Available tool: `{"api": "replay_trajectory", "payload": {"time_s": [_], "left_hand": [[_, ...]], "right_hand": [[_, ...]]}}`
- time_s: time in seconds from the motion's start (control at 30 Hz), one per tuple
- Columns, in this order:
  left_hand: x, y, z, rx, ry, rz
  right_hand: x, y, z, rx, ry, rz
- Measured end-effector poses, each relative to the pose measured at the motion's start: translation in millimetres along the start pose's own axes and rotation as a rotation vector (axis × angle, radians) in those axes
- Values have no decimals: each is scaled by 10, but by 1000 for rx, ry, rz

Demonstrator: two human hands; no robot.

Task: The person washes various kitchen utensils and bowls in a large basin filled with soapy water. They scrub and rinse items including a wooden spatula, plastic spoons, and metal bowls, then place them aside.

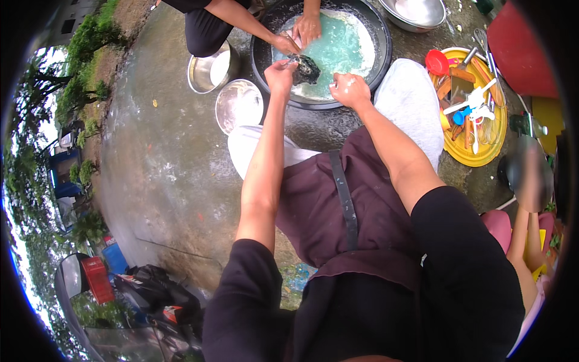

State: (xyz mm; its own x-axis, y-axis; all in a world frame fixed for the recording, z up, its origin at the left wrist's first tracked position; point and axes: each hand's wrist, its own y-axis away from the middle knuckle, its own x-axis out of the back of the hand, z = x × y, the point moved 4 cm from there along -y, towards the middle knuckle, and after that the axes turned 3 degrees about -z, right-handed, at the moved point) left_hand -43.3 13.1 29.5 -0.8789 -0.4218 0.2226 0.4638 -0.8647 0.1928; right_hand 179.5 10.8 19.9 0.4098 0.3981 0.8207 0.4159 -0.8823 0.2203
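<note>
A wide black basin (384, 68) holds cloudy blue-green liquid (341, 38) with white foam around its edge. Over the near left part of it, my left hand (279, 76) pinches a dark, glossy, uneven thing (306, 70) by its edge; its exact kind is unclear. My right hand (352, 89) is above the basin's near side, fingers curled and flecked with white foam. Whether anything small is inside those fingers is hidden. Across the basin, another person's hands (307, 28) press together on a pale thing in the liquid.
Metal bowls (239, 106) (210, 68) stand left of the basin, and another metal bowl (416, 11) is beyond its right side. A yellow tray (472, 156) at right carries whisks, spoons and scoops. A red tub (520, 50) stands behind it. Wet concrete (158, 135) stretches left.
</note>
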Motion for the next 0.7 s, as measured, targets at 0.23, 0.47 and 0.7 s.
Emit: {"api": "replay_trajectory", "payload": {"time_s": [0.23,0.47,0.7], "left_hand": [[-252,357,-127,-456,-530,-29],[-517,64,-903,-4,-946,-307],[-396,-130,-952,112,-91,-230]], "right_hand": [[-30,-29,12,-5,27,14],[-108,-55,19,45,20,63],[-96,-77,7,11,-30,59]]}}
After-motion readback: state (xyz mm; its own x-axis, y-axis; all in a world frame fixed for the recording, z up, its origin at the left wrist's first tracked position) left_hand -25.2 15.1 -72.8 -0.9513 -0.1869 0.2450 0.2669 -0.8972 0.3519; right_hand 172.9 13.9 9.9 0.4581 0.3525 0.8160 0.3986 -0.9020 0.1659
